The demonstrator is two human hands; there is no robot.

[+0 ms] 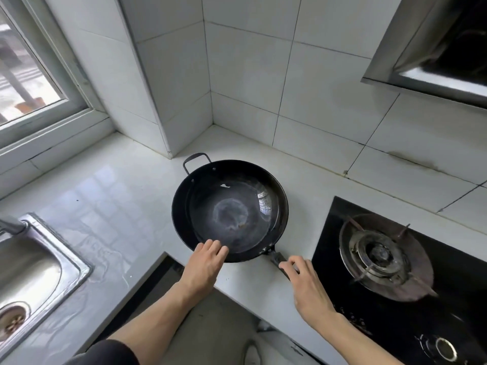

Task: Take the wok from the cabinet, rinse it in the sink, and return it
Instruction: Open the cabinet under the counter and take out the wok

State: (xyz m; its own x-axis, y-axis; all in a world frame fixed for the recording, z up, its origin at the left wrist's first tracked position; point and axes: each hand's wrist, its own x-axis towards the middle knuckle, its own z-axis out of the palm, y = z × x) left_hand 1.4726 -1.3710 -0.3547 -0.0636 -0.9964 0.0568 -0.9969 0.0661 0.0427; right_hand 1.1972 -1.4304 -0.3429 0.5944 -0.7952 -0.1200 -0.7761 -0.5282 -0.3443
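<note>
- The wok (229, 210) sits upright on the white countertop (126, 196), between the sink (34, 262) at the left and the gas burner (383, 255) at the right.
- Our left hand (207, 262) rests nearly straight, close-set fingers on the near rim, we judge to steady it.
- Our right hand (307, 281) curls its fingers round the long handle (276, 258), ready to lift.
- Water sheens inside the wok, so rinsing may be done.
</note>
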